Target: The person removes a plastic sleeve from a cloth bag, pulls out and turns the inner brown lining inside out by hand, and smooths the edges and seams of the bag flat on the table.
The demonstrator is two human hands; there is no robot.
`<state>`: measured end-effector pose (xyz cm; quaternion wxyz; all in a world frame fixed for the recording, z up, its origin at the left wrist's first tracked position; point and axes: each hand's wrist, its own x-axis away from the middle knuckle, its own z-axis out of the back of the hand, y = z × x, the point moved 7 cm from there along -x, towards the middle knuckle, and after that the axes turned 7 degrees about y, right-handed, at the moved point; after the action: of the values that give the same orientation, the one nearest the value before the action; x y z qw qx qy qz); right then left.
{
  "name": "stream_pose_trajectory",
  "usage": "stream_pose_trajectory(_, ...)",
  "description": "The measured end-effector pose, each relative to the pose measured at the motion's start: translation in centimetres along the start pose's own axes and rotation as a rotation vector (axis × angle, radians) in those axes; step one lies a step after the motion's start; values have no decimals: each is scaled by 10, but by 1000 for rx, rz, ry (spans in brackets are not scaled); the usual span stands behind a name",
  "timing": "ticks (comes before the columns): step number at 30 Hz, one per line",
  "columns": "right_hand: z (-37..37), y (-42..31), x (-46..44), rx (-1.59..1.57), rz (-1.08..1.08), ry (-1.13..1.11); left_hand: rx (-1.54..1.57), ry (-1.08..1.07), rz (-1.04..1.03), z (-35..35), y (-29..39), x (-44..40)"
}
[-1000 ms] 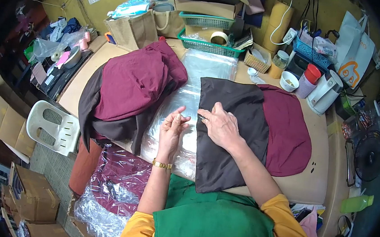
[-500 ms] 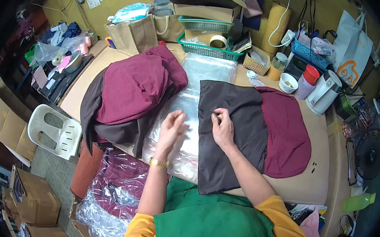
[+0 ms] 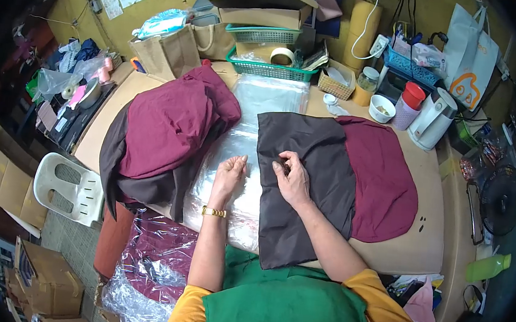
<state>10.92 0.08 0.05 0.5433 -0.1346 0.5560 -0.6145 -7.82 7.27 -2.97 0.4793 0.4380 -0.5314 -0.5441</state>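
Note:
My left hand (image 3: 230,174), with a gold watch on its wrist, is closed in a loose pinch above the clear plastic sheets (image 3: 234,147); what it holds, if anything, is too small to make out. Over the black cloth (image 3: 301,226) my right hand (image 3: 293,179) is curled, with a small dark thing in its fingers that I cannot make out. Maroon cloth (image 3: 385,184) joins the black part on its right side. A heap of maroon and black cloth (image 3: 169,122) lies left of the plastic sheets.
Green baskets (image 3: 272,70) with a cardboard box above stand at the back. A white bowl (image 3: 382,109), a red cup (image 3: 413,95) and a kettle (image 3: 432,121) are at the back right. A white chair (image 3: 71,187) stands at the left, near plastic-wrapped maroon cloth (image 3: 161,250).
My left hand's fingers have closed. My right hand has drawn back from the black cloth's left edge and curled. The whole view has shifted slightly.

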Motion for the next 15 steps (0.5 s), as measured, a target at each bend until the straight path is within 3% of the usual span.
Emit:
stream_pose_trajectory(7, 0, -13, 5, 105, 90, -85, 333, -114, 56, -22, 3, 12)
stream_pose_trajectory(9, 0, -14, 6, 114, 117, -115, 775, -102, 261, -34, 0, 21)
stream_pose_trajectory(10, 0, -16, 6, 118, 111, -119, 776, -101, 261, -34, 3, 26)
stream_pose_trajectory(12, -2, -16, 5, 122, 108, -123, 1012, -72, 496, -40, -1, 37)
stream_pose_trajectory(13, -2, -14, 5, 110, 120, -95, 1276, -332, 499, -45, 1, 36)
stream_pose_trajectory(14, -2, -13, 6, 98, 131, -67, 1276, -331, 500, -40, -13, 37)
stream_pose_trajectory(15, 0, -14, 5, 98, 131, -67, 1054, -255, 385, -32, -10, 38)
